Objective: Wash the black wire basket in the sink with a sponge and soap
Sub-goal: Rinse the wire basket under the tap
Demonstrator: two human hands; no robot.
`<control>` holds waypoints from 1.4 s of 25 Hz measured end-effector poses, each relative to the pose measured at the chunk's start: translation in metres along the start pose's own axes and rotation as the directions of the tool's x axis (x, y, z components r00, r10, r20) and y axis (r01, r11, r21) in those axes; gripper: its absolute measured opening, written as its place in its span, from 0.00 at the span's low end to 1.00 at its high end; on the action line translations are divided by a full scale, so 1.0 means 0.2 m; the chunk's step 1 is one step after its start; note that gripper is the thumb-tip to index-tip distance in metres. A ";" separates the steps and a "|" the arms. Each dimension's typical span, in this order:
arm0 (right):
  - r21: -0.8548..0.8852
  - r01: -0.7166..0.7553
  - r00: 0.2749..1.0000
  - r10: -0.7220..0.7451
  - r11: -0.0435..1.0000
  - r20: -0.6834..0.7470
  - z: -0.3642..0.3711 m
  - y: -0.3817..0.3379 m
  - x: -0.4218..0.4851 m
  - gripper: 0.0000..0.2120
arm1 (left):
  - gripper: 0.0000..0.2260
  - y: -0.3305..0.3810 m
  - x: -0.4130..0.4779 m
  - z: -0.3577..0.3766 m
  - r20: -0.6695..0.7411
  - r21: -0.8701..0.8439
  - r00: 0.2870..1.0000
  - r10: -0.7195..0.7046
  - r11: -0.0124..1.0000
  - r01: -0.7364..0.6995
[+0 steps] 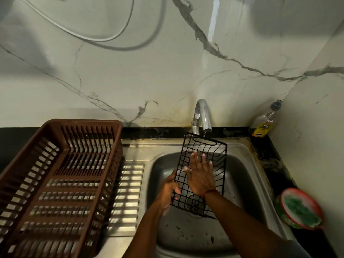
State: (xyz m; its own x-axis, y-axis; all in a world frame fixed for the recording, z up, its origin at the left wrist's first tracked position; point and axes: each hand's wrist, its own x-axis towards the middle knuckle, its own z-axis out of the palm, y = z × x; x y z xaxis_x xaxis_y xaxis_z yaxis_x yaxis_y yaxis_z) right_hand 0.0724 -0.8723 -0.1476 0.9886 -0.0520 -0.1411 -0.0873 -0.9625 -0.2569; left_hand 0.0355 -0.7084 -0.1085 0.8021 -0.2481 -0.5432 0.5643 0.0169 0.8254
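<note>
Both forearms come in from the bottom edge over the sink [242, 183]. L hand [170, 190] has a closed grip on the black wire basket [217, 164]: fingers curled round the wire on its left edge, low down. R hand [200, 175] has no grip at all, palm flat on the mesh w/ fingers straight & spread, tips up toward the top of the basket; red thread band [210, 192] at the wrist. Basket is held up over the basin, tilted, bottom corner low near the drain [195, 203], top rim w/ its oval loop up under the spout. Basin steel, dark specks on the floor. Left of the basin, a brown plastic dish rack [61, 174] sits on the ribbed steel drainboard [130, 192], slotted sides, nothing visible inside. Right of the basin, on the black counter [275, 155], a round red-rimmed dish [284, 218] holding a green scrub pad [299, 209], well apart from the basket. Further back, chrome faucet [202, 114] running; thin water stream [202, 144] falls thru the basket's top onto the R hand's fingertips. Back right corner: soap bottle [264, 121], clear w/ yellow label, grey cap, leaning at the wall. Behind all, white marble-look wall w/ grey veins; a white cable [104, 37] loops across it up top.
</note>
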 end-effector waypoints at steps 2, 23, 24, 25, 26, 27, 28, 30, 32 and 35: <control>0.108 -0.214 0.977 0.215 0.971 -0.002 -0.01 -0.02 0.01 0.33 | 0.45 -0.02 -0.03 0.01 -0.008 -0.030 1.000 0.019 0.999 -0.020; -0.062 0.058 0.994 -0.052 0.996 0.101 -0.10 -0.10 -0.20 0.24 | 0.42 0.00 -0.16 0.07 -0.067 0.043 0.997 0.035 0.999 -0.032; -0.039 0.116 0.990 -0.112 0.993 0.089 -0.12 -0.09 -0.23 0.19 | 0.42 -0.01 -0.16 0.06 -0.051 0.037 0.999 0.009 0.999 -0.007; -0.023 0.146 0.986 -0.144 0.989 0.079 -0.14 -0.08 -0.24 0.16 | 0.42 -0.02 -0.16 0.05 -0.036 0.009 0.999 -0.029 1.000 0.030; -0.014 0.156 0.985 -0.155 0.988 0.076 -0.15 -0.07 -0.25 0.16 | 0.41 -0.02 -0.15 0.04 -0.044 -0.018 0.996 -0.075 0.997 0.074; -0.014 0.156 0.985 -0.155 0.988 0.080 -0.16 -0.06 -0.26 0.16 | 0.38 -0.03 -0.15 0.04 -0.040 -0.038 0.994 -0.103 0.994 0.102; -0.012 0.155 0.984 -0.154 0.988 0.087 -0.16 -0.05 -0.26 0.16 | 0.35 -0.03 -0.15 0.03 -0.029 -0.036 0.992 -0.124 0.992 0.123; 0.015 0.149 0.982 -0.150 0.989 0.117 -0.18 -0.06 -0.26 0.15 | 0.22 0.03 -0.17 0.05 0.022 -0.017 0.990 -0.137 0.990 0.138; 0.060 0.146 0.968 -0.155 0.987 0.198 -0.20 -0.04 -0.23 0.17 | 0.18 0.07 -0.18 0.07 0.040 0.025 0.984 -0.176 0.984 0.175; 0.151 0.084 0.921 -0.135 0.985 0.365 -0.30 -0.02 -0.20 0.24 | 0.26 0.08 -0.17 0.09 0.071 0.054 0.979 -0.191 0.981 0.188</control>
State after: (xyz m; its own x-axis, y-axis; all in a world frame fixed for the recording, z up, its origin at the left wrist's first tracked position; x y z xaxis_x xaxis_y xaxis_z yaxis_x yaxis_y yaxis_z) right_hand 0.0396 -0.8817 -0.0832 0.8779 0.1789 -0.4443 -0.0214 -0.9121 -0.4095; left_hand 0.0146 -0.7175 -0.0744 0.6634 -0.3152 -0.6786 0.6932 -0.0825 0.7160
